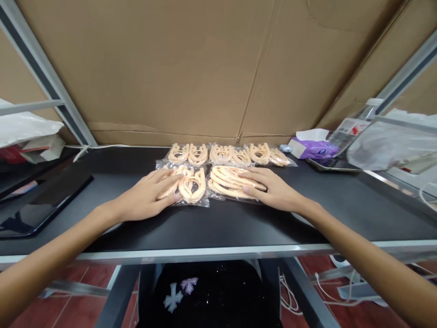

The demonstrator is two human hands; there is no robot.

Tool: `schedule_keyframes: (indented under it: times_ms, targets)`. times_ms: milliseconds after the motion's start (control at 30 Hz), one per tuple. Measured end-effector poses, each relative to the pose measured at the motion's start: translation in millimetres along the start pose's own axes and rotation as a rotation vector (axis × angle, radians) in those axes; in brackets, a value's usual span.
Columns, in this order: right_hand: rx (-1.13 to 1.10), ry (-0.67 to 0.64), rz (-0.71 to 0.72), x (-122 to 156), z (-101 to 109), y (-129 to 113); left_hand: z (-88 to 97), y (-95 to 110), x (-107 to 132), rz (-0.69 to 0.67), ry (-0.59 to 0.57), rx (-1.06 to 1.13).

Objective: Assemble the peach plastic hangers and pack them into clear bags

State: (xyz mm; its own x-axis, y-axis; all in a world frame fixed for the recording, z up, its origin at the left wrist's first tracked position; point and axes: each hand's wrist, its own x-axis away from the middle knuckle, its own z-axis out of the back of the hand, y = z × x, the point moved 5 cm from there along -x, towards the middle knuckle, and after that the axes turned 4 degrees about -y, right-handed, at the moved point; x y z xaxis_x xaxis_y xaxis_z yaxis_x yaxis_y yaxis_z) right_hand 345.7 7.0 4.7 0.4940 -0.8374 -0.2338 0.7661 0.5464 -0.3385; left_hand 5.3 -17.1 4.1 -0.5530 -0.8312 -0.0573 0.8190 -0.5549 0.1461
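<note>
My left hand (146,193) lies with its fingers stretched over a clear plastic packet (193,187) of cream-coloured, loop-shaped pieces. Under the fingers of my right hand (275,189), spread out and lying on top, is a second clear packet (223,180) with long curved cream pieces. These two packets sit side by side on the black table (211,228). Behind them, a row of similar packets runs along the back, among them a left one (198,155), a middle one (220,154) and a right one (259,154). What the cream pieces are, I cannot tell.
Cardboard (177,68) walls off the table's back. At right stand a purple tissue pack (317,149), a flat tablet-like device (336,165) and a tilted plastic bottle (355,123). A dark glossy flat object (37,209) lies at left. Metal frame posts (51,77) rise at the sides.
</note>
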Motion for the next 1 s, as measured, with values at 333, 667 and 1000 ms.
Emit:
schedule_keyframes:
  times_ms: [333,667,1000]
  targets:
    - [-0.043,0.161,-0.164,69,29,7,17.0,-3,60,0.175,0.164,0.038]
    - [0.116,0.213,-0.317,103,13,32,22.8,-77,193,0.596,0.317,-0.146]
    - [0.189,0.142,-0.308,121,-9,54,33.6,-74,188,0.616,0.25,-0.119]
